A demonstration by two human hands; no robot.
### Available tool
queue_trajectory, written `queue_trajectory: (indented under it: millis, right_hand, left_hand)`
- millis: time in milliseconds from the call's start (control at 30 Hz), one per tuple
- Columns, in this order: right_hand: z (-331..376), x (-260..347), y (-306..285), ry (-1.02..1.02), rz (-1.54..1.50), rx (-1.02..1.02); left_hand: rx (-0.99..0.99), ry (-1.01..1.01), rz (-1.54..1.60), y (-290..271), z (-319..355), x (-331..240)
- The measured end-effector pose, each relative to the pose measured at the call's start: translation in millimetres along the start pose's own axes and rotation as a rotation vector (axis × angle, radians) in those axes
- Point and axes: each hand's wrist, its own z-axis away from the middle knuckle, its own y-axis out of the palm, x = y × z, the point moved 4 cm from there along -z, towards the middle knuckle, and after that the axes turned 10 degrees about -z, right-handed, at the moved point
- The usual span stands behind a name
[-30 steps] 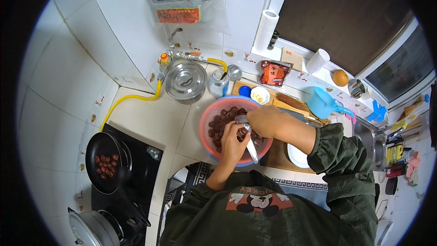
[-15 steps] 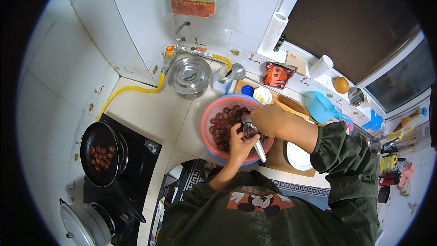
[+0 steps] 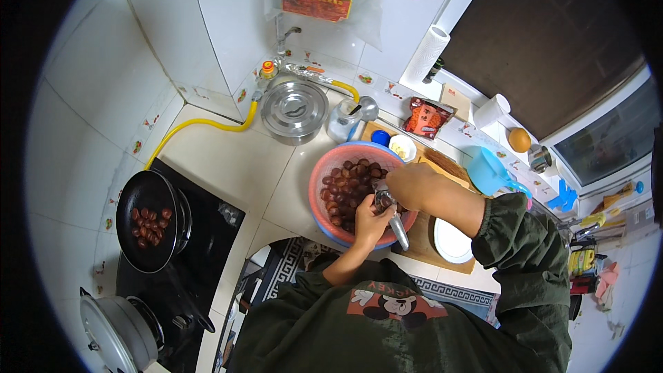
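Over the pink basin [image 3: 324, 193] of chestnuts [image 3: 345, 190], the left hand [image 3: 371, 221] grips a metal tool [image 3: 395, 224]; the right hand [image 3: 409, 185], just above, pinches one chestnut steady against it, so bits fall inside.

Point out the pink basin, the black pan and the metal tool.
pink basin [image 3: 319, 181], head view, left rim.
black pan [image 3: 131, 197], head view, upper rim.
metal tool [image 3: 398, 229], head view, handle below the hands.

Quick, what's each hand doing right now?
Left hand: closed on a metal tool over the pink bowl.
Right hand: closed around a small brown piece; exact grip cannot be told.
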Motion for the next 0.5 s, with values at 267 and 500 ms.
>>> queue_trajectory:
  millis: [267, 500]
  right_hand:
    - [10, 6, 9, -0.083, 0.022, -0.085]
    - [13, -5, 69, -0.044, -0.026, -0.360]
  left_hand:
    - [0.149, -0.128, 0.209, -1, 4, 8]
    - [0.091, -0.355, 0.712, -5, 6, -8]
